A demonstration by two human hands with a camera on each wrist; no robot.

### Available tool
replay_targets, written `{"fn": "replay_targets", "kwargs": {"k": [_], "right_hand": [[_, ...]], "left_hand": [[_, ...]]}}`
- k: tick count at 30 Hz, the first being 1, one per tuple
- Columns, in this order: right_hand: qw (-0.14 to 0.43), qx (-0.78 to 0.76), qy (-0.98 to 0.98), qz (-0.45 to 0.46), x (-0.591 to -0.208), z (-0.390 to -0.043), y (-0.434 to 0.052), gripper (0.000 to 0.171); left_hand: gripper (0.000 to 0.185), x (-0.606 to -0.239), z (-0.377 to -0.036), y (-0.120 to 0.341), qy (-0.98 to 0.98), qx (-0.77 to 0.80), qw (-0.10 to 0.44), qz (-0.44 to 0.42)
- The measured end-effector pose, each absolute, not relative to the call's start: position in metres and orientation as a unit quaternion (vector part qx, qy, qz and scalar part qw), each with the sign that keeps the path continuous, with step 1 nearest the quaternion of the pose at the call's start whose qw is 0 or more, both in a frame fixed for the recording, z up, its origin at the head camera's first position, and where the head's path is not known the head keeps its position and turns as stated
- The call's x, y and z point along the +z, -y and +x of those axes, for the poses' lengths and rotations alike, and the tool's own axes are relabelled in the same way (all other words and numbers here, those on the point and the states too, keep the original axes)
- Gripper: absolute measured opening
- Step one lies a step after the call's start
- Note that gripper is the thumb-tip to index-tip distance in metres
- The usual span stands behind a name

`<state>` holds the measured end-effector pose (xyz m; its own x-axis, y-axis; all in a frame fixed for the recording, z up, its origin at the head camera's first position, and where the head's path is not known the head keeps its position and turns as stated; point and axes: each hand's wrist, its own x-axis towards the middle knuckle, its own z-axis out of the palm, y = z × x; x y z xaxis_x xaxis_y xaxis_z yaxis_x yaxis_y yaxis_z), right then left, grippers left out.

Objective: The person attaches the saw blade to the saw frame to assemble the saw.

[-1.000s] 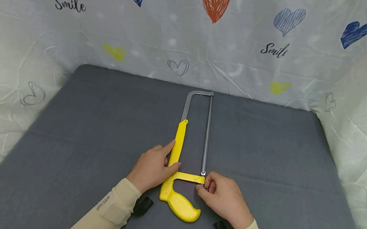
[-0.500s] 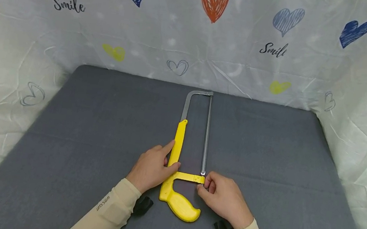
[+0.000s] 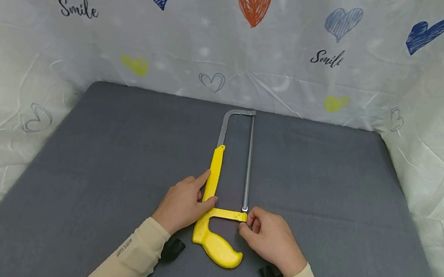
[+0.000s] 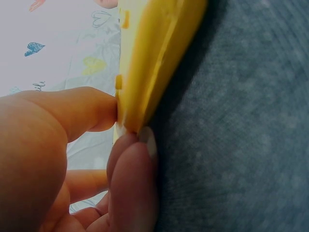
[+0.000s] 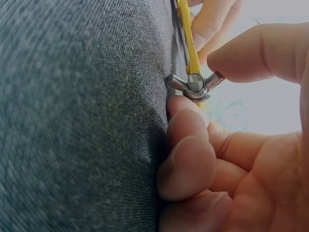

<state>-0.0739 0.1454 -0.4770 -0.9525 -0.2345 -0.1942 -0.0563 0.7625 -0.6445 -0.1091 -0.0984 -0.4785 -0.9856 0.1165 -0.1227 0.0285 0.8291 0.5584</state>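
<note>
- Now we see a yellow hacksaw lying flat on the grey mat, its metal bow end pointing to the far edge of the mat and its grip toward us.
- Our left hand rests on the left side of the hacksaw's yellow back; the forefinger lies along the yellow bar, and the thumb presses against it near the corner where the crossbar starts. From the left wrist view, a fingertip and the thumb touch the yellow plastic edge, fingers fairly straight rather than wrapped round it.
- Our right hand sits just right of the hacksaw's crossbar, at the near end of the blade. In the right wrist view, thumb and forefinger pinch the metal wing nut on its threaded stud, one wing on each side, while the other fingers curl against the mat below it.
- Left of the hacksaw, the mat runs bare and wide to its left edge; right of it, an equally broad bare stretch reaches the right edge.
- Beyond the hacksaw's bow only a narrow strip of mat is left before the heart-printed sheet, which rises at the back and along both sides.
- Nearest us, the hacksaw's grip lies close to the mat's front edge, between our two sleeves.
</note>
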Motion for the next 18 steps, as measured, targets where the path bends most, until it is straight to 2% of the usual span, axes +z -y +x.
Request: {"fn": "replay_targets", "kwargs": {"k": [18], "right_hand": [[0.125, -0.332, -0.931, -0.085, -0.4779, -0.0735, -0.1458, 0.017]], "left_hand": [[0.080, -0.4794, -0.1085, 0.0985, -0.953, 0.292, 0.075, 0.036]]}}
